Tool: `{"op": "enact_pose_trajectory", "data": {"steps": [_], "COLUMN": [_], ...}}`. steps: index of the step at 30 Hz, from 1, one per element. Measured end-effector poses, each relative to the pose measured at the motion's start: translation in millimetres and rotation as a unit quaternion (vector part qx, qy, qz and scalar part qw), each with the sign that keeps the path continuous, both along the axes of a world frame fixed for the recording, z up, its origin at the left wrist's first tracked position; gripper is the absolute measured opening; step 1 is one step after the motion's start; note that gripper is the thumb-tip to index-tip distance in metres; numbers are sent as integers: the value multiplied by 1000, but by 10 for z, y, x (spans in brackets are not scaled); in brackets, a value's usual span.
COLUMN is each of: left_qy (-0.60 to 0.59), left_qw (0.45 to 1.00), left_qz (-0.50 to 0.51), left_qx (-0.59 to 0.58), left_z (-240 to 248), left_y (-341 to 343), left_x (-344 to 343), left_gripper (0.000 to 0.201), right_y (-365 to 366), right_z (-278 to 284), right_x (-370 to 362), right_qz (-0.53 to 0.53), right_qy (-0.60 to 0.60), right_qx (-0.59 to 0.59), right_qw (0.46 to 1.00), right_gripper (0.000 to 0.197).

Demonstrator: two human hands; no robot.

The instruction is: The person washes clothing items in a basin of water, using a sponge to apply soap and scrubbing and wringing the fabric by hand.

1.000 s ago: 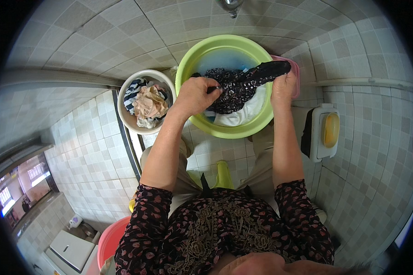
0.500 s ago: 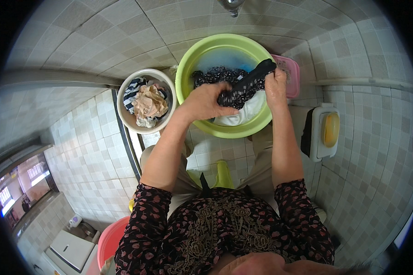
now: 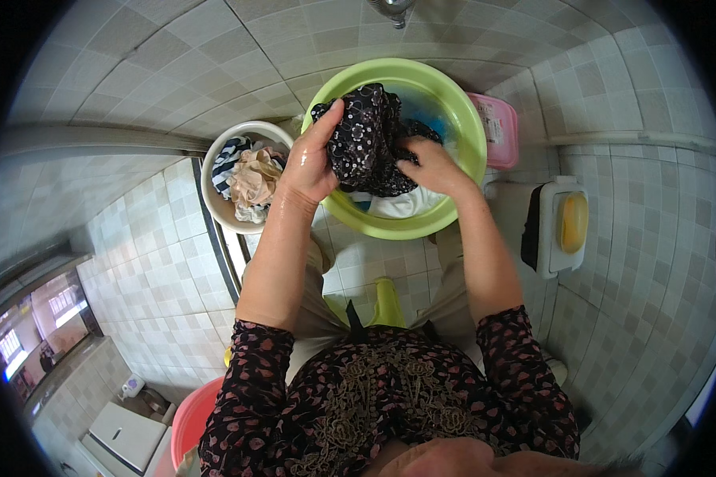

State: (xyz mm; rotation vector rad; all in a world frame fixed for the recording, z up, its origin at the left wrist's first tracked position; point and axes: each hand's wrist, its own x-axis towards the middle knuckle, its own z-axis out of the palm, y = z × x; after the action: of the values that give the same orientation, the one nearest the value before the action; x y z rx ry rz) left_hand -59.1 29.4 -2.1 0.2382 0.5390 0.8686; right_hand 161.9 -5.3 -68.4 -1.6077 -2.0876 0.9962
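Observation:
A wet black garment with small white flowers (image 3: 364, 143) is bunched up over a large light green basin (image 3: 471, 191). My left hand (image 3: 310, 163) grips its left side, thumb on top, fingers hidden behind the cloth. On the garment's right side, my right hand (image 3: 433, 165) is closed on a fold, fingers bent into the fabric. Below it in the basin lies a white cloth (image 3: 406, 203). Bluish water (image 3: 431, 107) shows at the far right inside the rim.
To the left stands a pale round basin (image 3: 209, 179) with beige and striped clothes (image 3: 254, 179). A pink lidded box (image 3: 497, 131) sits right of the green basin. Farther right is a white holder with a yellow soap dish (image 3: 573, 224). A tap (image 3: 394, 9) juts from the far wall.
My left hand has moved left and up with the garment, and my right hand has come down and left onto it. The cloth, stretched out before, is now bunched, covering more of the basin's left.

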Motion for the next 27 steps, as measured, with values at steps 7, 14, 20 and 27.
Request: {"op": "enact_pose_trajectory", "data": {"steps": [7,14,20,27], "left_qy": [-151,89,515,307], "left_qw": [988,994,815,947], "left_qz": [3,65,-42,91], "left_qx": [15,13,262,38], "left_z": [17,62,95,28], "left_y": [42,142,34,114], "left_x": [-123,-161,-10,-13], "left_gripper": [37,40,47,39], "right_y": [83,61,95,66], "right_z": [-49,229,435,405], "right_x": [-178,258,306,117], "right_qz": [-100,-303,-281,-177], "right_qy": [93,362,667,282], "right_qx": [-15,152,47,-48], "right_qw": [990,868,689,942], "right_gripper": [22,24,26,48]}}
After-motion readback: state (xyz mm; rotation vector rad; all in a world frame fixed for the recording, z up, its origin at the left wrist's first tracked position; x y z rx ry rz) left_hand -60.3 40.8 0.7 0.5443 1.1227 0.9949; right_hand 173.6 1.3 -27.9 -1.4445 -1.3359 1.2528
